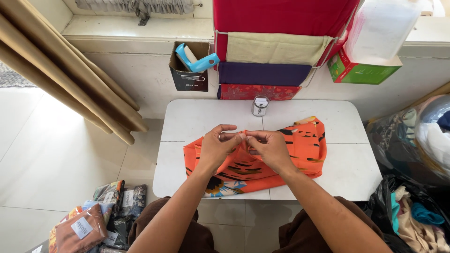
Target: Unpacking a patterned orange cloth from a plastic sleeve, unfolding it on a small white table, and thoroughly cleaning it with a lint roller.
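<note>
Two bare hands meet over an orange patterned cloth lying at the middle of a small white table. Left hand and right hand each pinch the cloth's top fold, fingertips touching. At twelve o'clock from the hands stands a small jar. At seven o'clock, packaged cloths lie on the floor.

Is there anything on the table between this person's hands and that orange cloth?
Nothing visible. Both the left hand and right hand already pinch the orange cloth at its top edge. The small jar stands apart, behind it.
</note>
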